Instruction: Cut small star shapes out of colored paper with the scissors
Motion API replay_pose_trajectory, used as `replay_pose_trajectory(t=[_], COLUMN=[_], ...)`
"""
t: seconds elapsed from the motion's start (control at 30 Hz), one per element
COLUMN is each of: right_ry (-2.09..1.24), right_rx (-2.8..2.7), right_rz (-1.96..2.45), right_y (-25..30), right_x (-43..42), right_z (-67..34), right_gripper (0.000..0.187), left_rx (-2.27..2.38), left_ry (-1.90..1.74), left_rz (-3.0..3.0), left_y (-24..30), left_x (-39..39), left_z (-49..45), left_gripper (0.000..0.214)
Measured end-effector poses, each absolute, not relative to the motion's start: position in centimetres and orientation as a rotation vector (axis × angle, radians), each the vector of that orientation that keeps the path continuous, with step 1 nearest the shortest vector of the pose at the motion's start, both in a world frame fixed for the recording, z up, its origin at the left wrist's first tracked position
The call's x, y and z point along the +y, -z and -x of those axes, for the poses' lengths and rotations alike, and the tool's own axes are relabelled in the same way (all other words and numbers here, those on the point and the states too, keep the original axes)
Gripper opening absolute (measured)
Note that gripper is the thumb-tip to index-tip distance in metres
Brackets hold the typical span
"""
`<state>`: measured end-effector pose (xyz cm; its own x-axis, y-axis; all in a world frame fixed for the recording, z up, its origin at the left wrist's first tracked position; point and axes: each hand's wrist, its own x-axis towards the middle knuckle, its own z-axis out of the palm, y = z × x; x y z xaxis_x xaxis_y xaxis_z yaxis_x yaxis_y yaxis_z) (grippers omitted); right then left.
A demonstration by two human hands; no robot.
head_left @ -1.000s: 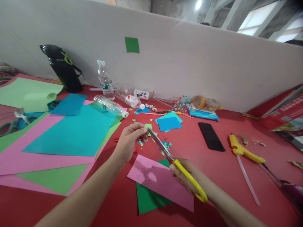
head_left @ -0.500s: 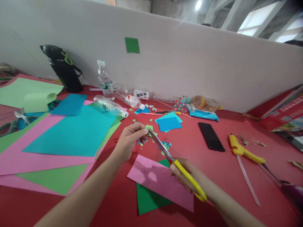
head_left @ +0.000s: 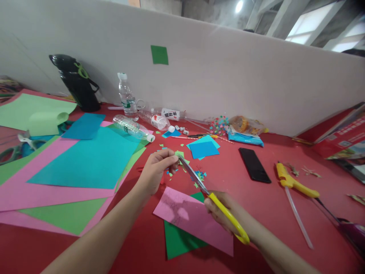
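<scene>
My left hand [head_left: 158,167] is closed in a pinch, with what looks like a small piece of light green paper [head_left: 177,153] at its fingertips. A pair of scissors with yellow handles [head_left: 228,215] is gripped in my right hand [head_left: 219,209]. Its blades [head_left: 194,174] look nearly closed, and their tips meet the paper by my left fingertips. Beneath the hands lies a pink sheet [head_left: 194,219] with faint pencil lines, partly over a dark green sheet [head_left: 182,243]. Small blue and green paper stars [head_left: 201,175] and scraps are scattered just behind the blades.
Large coloured sheets [head_left: 85,160] cover the left side, with plastic bottles [head_left: 132,128] and a black flask [head_left: 75,83] behind. Blue paper squares [head_left: 203,148] lie beyond my hands. A phone [head_left: 254,164] and a yellow glue gun [head_left: 296,184] are at right.
</scene>
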<state>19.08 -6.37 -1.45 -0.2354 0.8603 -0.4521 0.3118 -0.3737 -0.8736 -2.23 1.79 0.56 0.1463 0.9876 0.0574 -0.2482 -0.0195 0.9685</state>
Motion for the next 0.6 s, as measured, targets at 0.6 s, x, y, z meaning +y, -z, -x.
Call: replay_pose_trajectory(t=[0.6], right_ry=[-1.731], right_rx=[-1.420], right_rz=[1.548], right_y=[2.5], right_x=[-5.9], right_z=[-19.8], right_gripper=[0.027], left_rx=[0.908], left_ry=[-1.292], left_rz=[-1.145], left_y=[-0.5], left_x=[2.0], left_z=[2.6], left_gripper=[0.013])
